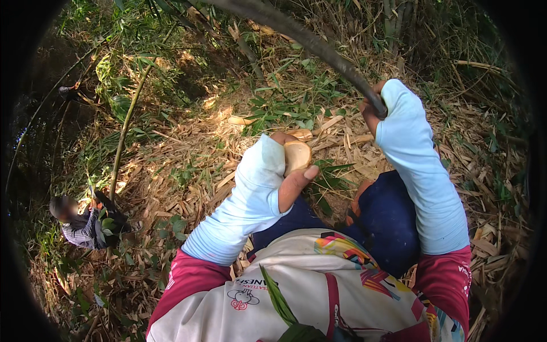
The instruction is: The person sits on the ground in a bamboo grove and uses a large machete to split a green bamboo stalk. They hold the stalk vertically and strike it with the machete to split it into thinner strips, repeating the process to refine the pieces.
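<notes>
Gripping: right hand [371, 108] is wrapped tight round a dark, curved bamboo stem [319, 48] that arches up and left across the top of the view.
Left hand: left hand [292, 171] is clenched on a pale wooden handle [297, 155] — thumb laid along it; the tool's working end is hidden behind the hand and sleeve.
Position: both forearms, in light blue sleeves [421, 171], are raised over the dark blue trousers [387, 222]; the two hands are near each other, not touching.
Ground: dry bamboo leaves [188, 165] cover the slope.
Bystander: another person [85, 225] crouches well apart at lower left, beside a thin green stem [126, 128].
Step, judged: stem held steady, tool drawn back.
Next move calls for: a firm hold on the stem — and the tool kept clear of the right wrist.
</notes>
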The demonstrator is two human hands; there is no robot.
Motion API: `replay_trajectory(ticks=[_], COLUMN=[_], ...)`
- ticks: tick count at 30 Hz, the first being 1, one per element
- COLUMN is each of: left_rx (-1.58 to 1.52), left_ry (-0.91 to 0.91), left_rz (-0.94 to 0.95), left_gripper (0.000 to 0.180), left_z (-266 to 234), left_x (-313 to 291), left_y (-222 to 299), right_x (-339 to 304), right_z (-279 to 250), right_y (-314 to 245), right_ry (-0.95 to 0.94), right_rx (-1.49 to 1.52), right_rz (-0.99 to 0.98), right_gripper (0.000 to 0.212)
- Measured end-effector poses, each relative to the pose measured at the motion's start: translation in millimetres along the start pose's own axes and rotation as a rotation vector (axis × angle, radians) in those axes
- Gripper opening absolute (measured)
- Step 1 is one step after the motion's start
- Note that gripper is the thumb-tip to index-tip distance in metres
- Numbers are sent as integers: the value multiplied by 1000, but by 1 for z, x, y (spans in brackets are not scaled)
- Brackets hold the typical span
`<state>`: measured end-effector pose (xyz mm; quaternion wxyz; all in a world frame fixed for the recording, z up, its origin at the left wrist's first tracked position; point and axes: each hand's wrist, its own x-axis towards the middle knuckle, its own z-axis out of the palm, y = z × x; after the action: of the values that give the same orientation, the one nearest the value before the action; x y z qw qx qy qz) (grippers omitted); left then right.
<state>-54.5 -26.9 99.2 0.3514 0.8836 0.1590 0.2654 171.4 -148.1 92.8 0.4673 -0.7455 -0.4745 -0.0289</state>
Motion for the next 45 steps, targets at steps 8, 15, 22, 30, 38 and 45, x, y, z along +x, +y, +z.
replay_trajectory(ticks=[8,15,22,30,38,45], left_rx=[-189,-165,-77,-1272,-186,-209], left_ry=[-41,25,59,394,-273,-21], left_rz=[-206,-300,-173,-529,113,-18], left_gripper=[21,30,29,7,25,38], left_z=[6,11,10,-3,-18,-21], left_x=[0,1,3,14,-5,11], left_y=[-15,-3,8,-30,6,-15], right_x=[-22,-23,-18,16,52,2], right_z=[11,18,14,4,-34,3], right_y=[-43,-44,-39,-21,93,-21], right_ry=[-168,-108,-274,-470,53,36], right_rx=[-220,-230,-301,-579,-189,103], right_rz=[-590,-644,-494,-114,346,-63], right_gripper=[13,7,18,29,14,18])
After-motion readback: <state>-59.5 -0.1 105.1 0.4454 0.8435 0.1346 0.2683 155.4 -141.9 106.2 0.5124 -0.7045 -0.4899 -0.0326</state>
